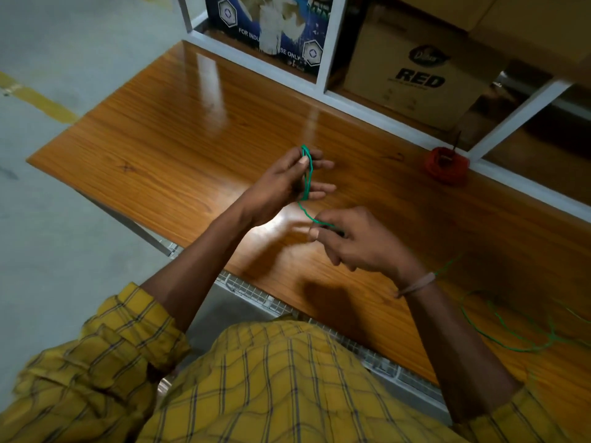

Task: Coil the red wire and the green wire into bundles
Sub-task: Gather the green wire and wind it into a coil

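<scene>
The green wire is looped a few turns round the fingers of my left hand, which is raised above the wooden table; the thumb pins the loops near the top. From there the wire runs down to my right hand, which pinches it between thumb and fingers. Behind my right wrist the loose rest of the green wire lies in slack curves on the table at the right. The red wire sits as a coiled bundle at the table's back right edge.
A white metal shelf frame runs along the table's back edge, holding a cardboard box marked RED and a blue printed box. Grey concrete floor lies to the left. A wire mesh tray hangs under the table's front edge.
</scene>
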`<state>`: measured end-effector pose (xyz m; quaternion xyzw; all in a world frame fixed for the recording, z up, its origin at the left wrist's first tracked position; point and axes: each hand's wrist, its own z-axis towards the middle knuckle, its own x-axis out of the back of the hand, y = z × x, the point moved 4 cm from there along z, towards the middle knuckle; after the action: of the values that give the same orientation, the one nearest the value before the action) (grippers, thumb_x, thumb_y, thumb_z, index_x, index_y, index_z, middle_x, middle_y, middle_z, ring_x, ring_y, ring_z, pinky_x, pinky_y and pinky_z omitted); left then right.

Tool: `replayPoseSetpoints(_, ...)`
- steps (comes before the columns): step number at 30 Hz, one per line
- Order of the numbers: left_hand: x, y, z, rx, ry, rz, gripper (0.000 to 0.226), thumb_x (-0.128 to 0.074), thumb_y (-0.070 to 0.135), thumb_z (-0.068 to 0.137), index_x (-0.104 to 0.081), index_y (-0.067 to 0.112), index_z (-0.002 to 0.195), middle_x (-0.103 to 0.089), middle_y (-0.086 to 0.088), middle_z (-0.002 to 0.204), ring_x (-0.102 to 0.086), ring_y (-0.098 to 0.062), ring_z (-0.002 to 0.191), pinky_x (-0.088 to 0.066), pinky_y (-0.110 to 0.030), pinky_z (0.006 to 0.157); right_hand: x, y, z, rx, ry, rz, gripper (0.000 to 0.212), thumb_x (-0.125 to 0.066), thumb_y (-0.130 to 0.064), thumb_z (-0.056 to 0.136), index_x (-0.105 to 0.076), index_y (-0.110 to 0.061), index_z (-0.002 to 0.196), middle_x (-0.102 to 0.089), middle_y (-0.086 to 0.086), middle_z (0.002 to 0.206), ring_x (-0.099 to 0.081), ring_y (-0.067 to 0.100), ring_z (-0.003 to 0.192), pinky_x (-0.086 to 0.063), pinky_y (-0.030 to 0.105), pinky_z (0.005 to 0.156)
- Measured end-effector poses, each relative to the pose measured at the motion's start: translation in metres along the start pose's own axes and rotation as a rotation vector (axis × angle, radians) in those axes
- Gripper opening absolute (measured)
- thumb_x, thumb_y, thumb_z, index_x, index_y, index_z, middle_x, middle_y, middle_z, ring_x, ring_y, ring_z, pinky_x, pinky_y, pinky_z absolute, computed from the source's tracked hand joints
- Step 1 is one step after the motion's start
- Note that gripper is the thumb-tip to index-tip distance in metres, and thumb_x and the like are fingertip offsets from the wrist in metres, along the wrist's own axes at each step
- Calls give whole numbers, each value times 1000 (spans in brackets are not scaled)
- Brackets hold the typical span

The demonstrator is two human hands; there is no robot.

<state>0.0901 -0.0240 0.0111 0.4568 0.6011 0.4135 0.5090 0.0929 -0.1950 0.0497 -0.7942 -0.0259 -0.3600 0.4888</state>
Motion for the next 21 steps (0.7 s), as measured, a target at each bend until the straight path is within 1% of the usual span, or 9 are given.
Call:
replayPoseSetpoints(3,-4,-6,-2,-50,-31,247,35,-32,21,118,-42,5,147,-62,-15,141,-74,-25,93,-61,-38,89,30,-11,-7,-6,16,94,16,-63,-25,103,-72,-17,92,-60,3,57,-50,15,45,-41,27,40)
replayPoseSetpoints(6,-11,-5,-7,-74,-63,353,34,-32,23,118,-46,6,144,-73,-13,115,-60,-22,69,-46,-27,61,53,-9,-5,23,43,40,19,-65,-28,102,-71,-19,87,-56,-8,57,-46,6,49,-37,27,48)
replayPoseSetpoints(8,-19,-5,-13,-29,-97,350,35,-31,22,118,-46,4,144,-75,7,88,-53,-16,56,-38,-22,55,63,-6,-1,44,75,1,19,-66,-27,101,-71,-17,85,-54,-10,58,-42,3,52,-34,27,54)
replayPoseSetpoints(9,-23,-6,-16,0,-111,330,35,-31,21,118,-46,2,143,-74,10,80,-50,-14,52,-37,-21,53,66,-4,1,52,85,-3,19,-66,-27,101,-72,-15,86,-55,-12,59,-41,1,53,-33,25,55)
replayPoseSetpoints(10,-26,-8,-18,16,-121,294,35,-31,21,118,-49,2,141,-75,5,81,-47,-14,50,-37,-20,52,70,-3,2,53,88,-1,20,-66,-26,101,-72,-13,87,-56,-15,58,-43,0,54,-33,22,56)
replayPoseSetpoints(12,-30,-13,-19,12,-143,192,32,-32,23,118,-54,4,132,-75,-19,103,-42,-17,47,-35,-22,49,77,-1,4,60,105,-1,19,-65,-22,102,-71,-12,86,-60,-21,58,-48,-2,56,-34,14,57)
replayPoseSetpoints(14,-29,-19,-16,17,-154,114,34,-32,25,117,-55,3,131,-67,-36,115,-40,-15,44,-31,-21,46,84,3,9,94,179,-60,17,-67,-22,100,-70,-14,85,-65,-15,65,-54,0,62,-39,20,59)
replayPoseSetpoints(17,-31,-23,-15,59,-226,37,44,-35,32,114,-53,-2,135,-67,-37,115,-39,-15,44,-27,-22,46,92,14,18,162,331,-141,18,-71,-24,98,-69,-16,82,-64,-8,74,-56,4,69,-41,23,62)
replayPoseSetpoints(21,-38,-19,-16,59,-279,-58,40,-35,30,113,-58,4,132,-68,-28,113,-39,-13,45,-23,-23,46,88,39,29,171,499,55,19,-78,-27,92,-71,-13,82,-62,13,79,-54,14,72,-41,32,64)
